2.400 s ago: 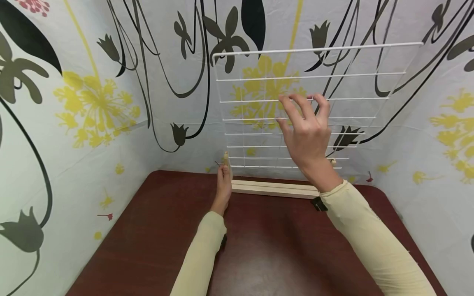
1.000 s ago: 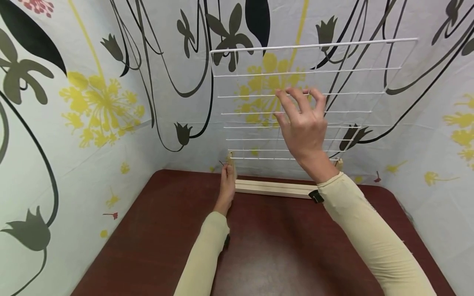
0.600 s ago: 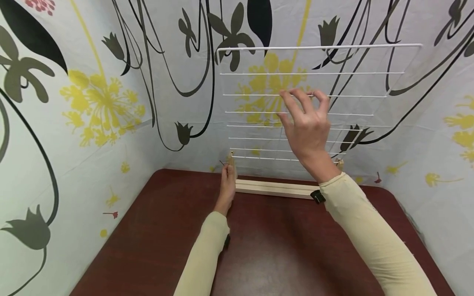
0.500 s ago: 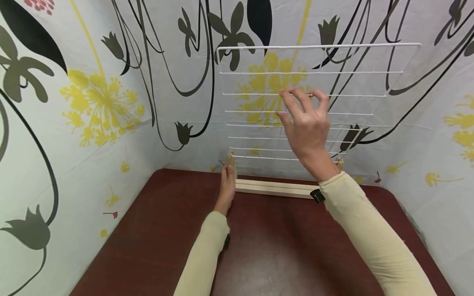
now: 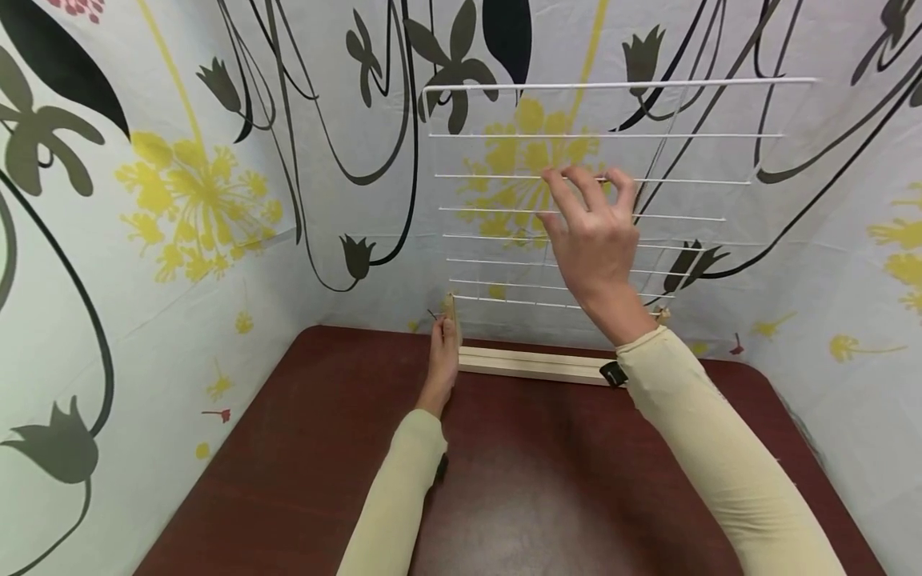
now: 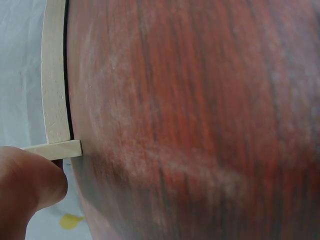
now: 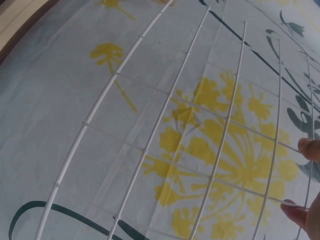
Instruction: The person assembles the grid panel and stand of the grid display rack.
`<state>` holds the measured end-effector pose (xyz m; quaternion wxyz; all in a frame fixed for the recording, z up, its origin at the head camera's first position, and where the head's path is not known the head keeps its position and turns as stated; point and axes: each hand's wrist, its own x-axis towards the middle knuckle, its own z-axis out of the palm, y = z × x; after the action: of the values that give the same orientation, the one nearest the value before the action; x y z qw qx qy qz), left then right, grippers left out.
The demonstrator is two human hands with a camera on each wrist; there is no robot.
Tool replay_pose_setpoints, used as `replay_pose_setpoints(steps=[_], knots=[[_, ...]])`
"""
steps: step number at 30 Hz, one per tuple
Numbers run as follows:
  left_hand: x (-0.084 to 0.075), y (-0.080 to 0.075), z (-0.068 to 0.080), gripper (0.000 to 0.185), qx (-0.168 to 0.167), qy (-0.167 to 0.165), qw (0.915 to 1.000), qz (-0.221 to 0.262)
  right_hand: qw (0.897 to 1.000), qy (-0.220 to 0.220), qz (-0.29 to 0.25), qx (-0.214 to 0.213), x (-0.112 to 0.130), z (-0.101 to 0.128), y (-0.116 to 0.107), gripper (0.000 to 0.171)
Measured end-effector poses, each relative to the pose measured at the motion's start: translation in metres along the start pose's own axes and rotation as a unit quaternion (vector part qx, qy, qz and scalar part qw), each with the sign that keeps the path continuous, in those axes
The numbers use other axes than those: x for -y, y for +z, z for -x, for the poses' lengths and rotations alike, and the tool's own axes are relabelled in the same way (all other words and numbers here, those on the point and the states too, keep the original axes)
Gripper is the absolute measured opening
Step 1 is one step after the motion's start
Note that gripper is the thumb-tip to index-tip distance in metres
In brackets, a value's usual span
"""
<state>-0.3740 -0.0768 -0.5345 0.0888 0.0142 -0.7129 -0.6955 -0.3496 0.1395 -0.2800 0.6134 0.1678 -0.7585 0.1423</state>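
A white wire grid (image 5: 576,85) stands upright at the back of the dark red table (image 5: 533,480), over a pale wooden base bar (image 5: 533,364). My left hand (image 5: 441,360) pinches the short wooden post (image 5: 450,308) at the bar's left end. In the left wrist view my thumb (image 6: 25,185) presses that post (image 6: 52,149) beside the bar (image 6: 54,75). My right hand (image 5: 576,208) is raised against the middle of the grid, its fingertips hooked on a horizontal wire. In the right wrist view two fingertips (image 7: 310,150) sit by the grid wires (image 7: 165,107).
Cloth walls (image 5: 180,200) printed with flowers close in the table on the left, back and right. A second short wooden post (image 5: 661,316) stands at the bar's right end. Both of my arms wear pale yellow sleeves (image 5: 720,448).
The grid has shifted slightly to the right and sits a little higher in view, with my right hand staying on the same wire. My left hand has kept its hold on the post.
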Motion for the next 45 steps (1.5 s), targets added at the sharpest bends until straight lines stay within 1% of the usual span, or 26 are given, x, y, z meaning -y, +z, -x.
replay_pose_setpoints(steps=[3,8,11,14,15,18,22,23,25,27,29,31,32,34,36,38,40,43,45], knots=[[0.000,0.002,0.000,0.065,-0.007,0.005,1.0000,0.002,1.000,-0.006,0.007,0.003,0.001,0.001,0.001,0.053],[0.004,0.004,-0.002,0.062,-0.014,0.022,0.9997,0.002,1.000,0.004,0.008,0.011,0.003,0.003,0.000,0.052],[0.005,0.001,-0.004,0.061,-0.006,0.035,0.9994,0.000,0.999,0.001,0.010,0.032,0.003,0.004,-0.004,0.051],[0.003,-0.007,-0.006,0.064,0.011,0.039,0.9989,-0.023,0.998,-0.011,0.004,0.062,0.003,0.002,-0.010,0.053],[0.001,-0.011,-0.006,0.065,0.019,0.039,0.9985,-0.034,0.997,-0.015,-0.001,0.073,0.002,0.001,-0.012,0.055],[-0.003,-0.023,-0.006,0.071,0.042,0.023,0.9968,-0.064,0.993,-0.025,-0.020,0.111,0.002,-0.002,-0.019,0.060],[-0.007,-0.037,-0.005,0.077,0.065,-0.005,0.9950,-0.075,0.988,-0.021,-0.047,0.148,0.003,-0.005,-0.026,0.067],[-0.008,-0.040,-0.005,0.077,0.067,-0.005,0.9948,-0.077,0.987,-0.018,-0.052,0.153,0.004,-0.005,-0.026,0.067],[-0.013,-0.043,-0.007,0.076,0.061,0.012,0.9955,-0.071,0.985,-0.013,-0.056,0.160,0.006,-0.006,-0.028,0.068],[-0.022,-0.045,-0.009,0.069,0.045,0.046,0.9967,-0.050,0.985,-0.011,-0.054,0.167,0.006,-0.006,-0.030,0.069],[-0.038,-0.044,-0.011,0.059,0.020,0.098,0.9948,-0.018,0.984,-0.013,-0.047,0.172,0.006,-0.007,-0.032,0.069],[-0.060,-0.043,-0.013,0.049,-0.003,0.158,0.9871,0.026,0.984,-0.016,-0.041,0.174,0.005,-0.007,-0.034,0.070],[-0.073,-0.042,-0.014,0.045,-0.013,0.188,0.9812,0.043,0.984,-0.019,-0.038,0.176,0.004,-0.007,-0.035,0.070],[-0.104,-0.039,-0.015,0.039,-0.025,0.244,0.9674,0.062,0.983,-0.023,-0.034,0.177,0.002,-0.007,-0.037,0.070],[-0.139,-0.036,-0.015,0.036,-0.025,0.285,0.9554,0.072,0.983,-0.027,-0.031,0.179,0.001,-0.008,-0.040,0.070],[-0.174,-0.033,-0.013,0.035,-0.023,0.314,0.9465,0.072,0.982,-0.029,-0.030,0.182,0.000,-0.008,-0.042,0.069],[-0.207,-0.030,-0.011,0.036,-0.015,0.334,0.9393,0.078,0.981,-0.031,-0.029,0.187,-0.001,-0.007,-0.044,0.067],[-0.249,-0.027,-0.010,0.039,-0.002,0.349,0.9334,0.084,0.980,-0.031,-0.029,0.195,-0.002,-0.006,-0.048,0.065],[-0.273,-0.027,-0.010,0.041,0.005,0.351,0.9324,0.084,0.979,-0.032,-0.031,0.199,-0.003,-0.006,-0.051,0.065]])
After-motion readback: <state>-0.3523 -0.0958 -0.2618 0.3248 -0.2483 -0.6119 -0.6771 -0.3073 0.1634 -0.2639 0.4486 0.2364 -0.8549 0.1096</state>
